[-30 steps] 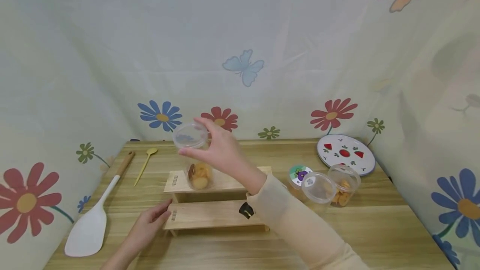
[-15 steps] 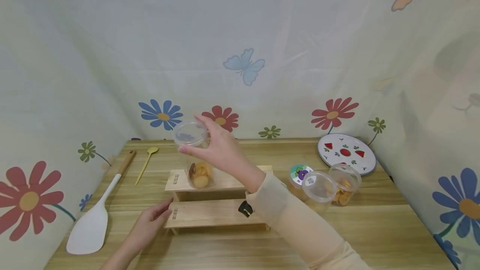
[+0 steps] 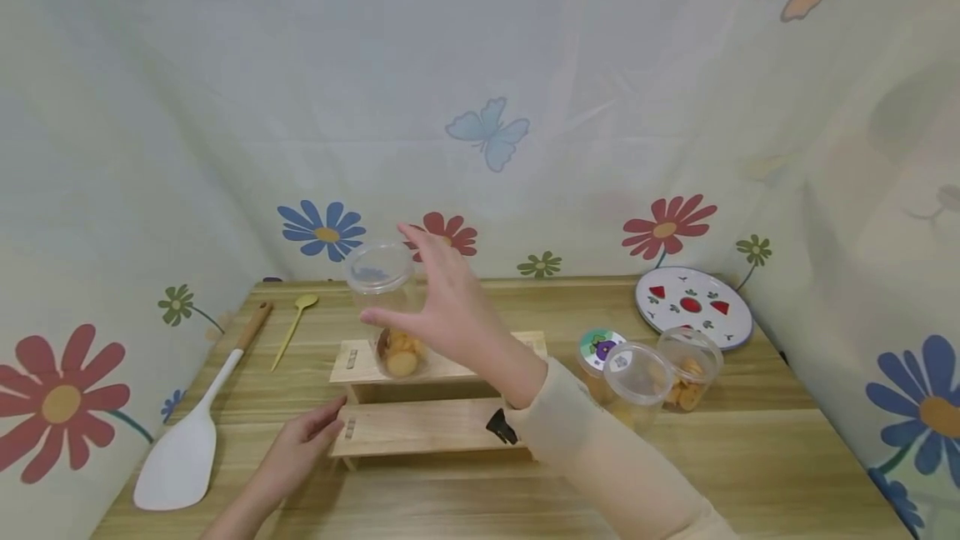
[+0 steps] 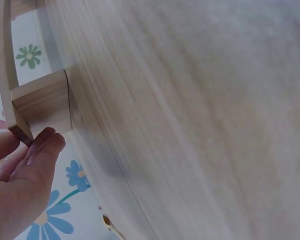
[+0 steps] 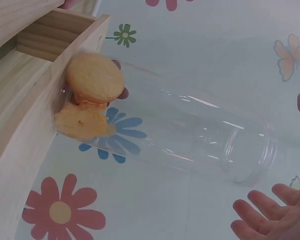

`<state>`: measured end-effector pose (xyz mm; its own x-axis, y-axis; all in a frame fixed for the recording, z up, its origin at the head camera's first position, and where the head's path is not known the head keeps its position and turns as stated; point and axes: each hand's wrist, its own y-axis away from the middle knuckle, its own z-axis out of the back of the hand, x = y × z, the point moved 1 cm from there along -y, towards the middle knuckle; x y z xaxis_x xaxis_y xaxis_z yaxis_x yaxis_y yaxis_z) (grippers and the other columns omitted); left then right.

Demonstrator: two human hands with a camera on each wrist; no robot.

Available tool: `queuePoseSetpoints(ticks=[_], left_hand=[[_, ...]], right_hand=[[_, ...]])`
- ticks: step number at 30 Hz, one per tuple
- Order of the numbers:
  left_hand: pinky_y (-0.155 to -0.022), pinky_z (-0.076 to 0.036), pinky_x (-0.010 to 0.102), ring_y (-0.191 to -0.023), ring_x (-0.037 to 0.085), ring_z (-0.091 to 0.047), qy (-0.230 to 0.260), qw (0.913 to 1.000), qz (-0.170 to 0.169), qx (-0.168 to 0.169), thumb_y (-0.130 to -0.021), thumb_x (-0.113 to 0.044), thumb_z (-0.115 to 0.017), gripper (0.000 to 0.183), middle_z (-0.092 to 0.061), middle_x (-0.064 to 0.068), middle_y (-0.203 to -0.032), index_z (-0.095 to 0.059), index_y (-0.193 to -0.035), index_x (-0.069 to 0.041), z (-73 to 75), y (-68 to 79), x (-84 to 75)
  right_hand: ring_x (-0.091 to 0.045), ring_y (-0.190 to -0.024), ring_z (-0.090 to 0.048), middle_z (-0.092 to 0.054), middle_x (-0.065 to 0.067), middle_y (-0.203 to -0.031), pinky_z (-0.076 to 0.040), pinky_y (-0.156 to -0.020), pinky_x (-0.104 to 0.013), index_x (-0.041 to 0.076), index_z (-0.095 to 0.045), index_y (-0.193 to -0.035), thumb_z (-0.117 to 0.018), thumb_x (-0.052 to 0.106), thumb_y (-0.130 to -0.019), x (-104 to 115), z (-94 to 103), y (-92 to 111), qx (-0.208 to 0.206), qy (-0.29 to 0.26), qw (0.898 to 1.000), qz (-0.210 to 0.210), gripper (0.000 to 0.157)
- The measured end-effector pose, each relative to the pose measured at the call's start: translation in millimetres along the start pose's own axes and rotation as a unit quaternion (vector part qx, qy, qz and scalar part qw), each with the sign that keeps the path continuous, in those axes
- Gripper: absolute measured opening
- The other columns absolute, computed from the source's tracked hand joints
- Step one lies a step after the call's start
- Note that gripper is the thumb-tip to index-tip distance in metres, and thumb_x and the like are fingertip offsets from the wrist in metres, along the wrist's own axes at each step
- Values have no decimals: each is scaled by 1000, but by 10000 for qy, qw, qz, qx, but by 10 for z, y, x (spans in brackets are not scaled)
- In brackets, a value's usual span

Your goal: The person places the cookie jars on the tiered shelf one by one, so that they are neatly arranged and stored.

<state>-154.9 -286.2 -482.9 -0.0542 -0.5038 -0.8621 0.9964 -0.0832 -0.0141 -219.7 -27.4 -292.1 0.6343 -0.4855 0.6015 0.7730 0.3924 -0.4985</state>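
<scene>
A tall clear jar point(image 3: 382, 298) with several cookies point(image 3: 401, 352) at its bottom stands upright on the upper step of a two-tier wooden shelf point(image 3: 420, 427), at its left end. Beside the jar's upper part is my right hand point(image 3: 457, 311), thumb and fingers spread. The right wrist view shows a gap between the fingers point(image 5: 260, 212) and the jar's clear rim. My left hand point(image 3: 296, 448) pinches the left end of the lower step; in the left wrist view the board's corner point(image 4: 20, 125) lies between thumb and fingers.
Right of the shelf stand clear jars of cookies point(image 3: 686, 390), one with a printed lid point(image 3: 600, 348). Behind them lies a patterned plate point(image 3: 693, 307). On the left are a white spatula point(image 3: 180, 457) and a small yellow spoon point(image 3: 292, 327). Flowered cloth hangs behind the table.
My right hand has let go of the jar's rim, spread its fingers and drawn slightly to the right. The jar stays where it stood. My left hand has not moved.
</scene>
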Motion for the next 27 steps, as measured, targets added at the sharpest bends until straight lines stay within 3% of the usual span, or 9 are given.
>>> queuePoseSetpoints(ticks=[4, 12, 19, 27], left_hand=[[-97, -45, 40, -123, 38, -48, -105, 9999, 30, 50, -101, -13, -52, 43, -47, 26, -137, -45, -134, 13, 20, -5, -23], [-98, -44, 40, -123, 38, -49, -193, 9997, 71, 118, -100, -13, -53, 43, -48, 26, -136, -46, -134, 13, 19, -19, -25], [-98, -44, 38, -124, 37, -47, -91, 9999, 109, 75, -101, -14, -53, 43, -47, 24, -137, -46, -134, 13, 1, -14, 6], [-97, -45, 38, -123, 36, -49, -105, 9997, 233, -7, -101, -15, -53, 43, -49, 25, -135, -47, -135, 10, -10, -5, -10]], right_hand=[[-8, -127, -38, -41, 8, -143, -37, -105, -36, 25, -28, -150, -66, 66, -77, 46, 73, 105, -179, 81, 9992, 352, 92], [-4, -121, -44, -47, 7, -140, -40, -101, -28, 18, -38, -146, -63, 47, -91, 138, 260, 379, -353, -142, 9933, 1088, 67], [-3, -124, -43, -47, 12, -139, -39, -102, -29, 24, -40, -144, -62, 45, -92, 151, 391, 681, -289, -105, 9940, 1049, 60], [-12, -124, -46, -52, 5, -134, -43, -100, -34, 17, -46, -140, -62, 46, -92, 78, 489, 978, 92, 605, 9913, 1165, 58]])
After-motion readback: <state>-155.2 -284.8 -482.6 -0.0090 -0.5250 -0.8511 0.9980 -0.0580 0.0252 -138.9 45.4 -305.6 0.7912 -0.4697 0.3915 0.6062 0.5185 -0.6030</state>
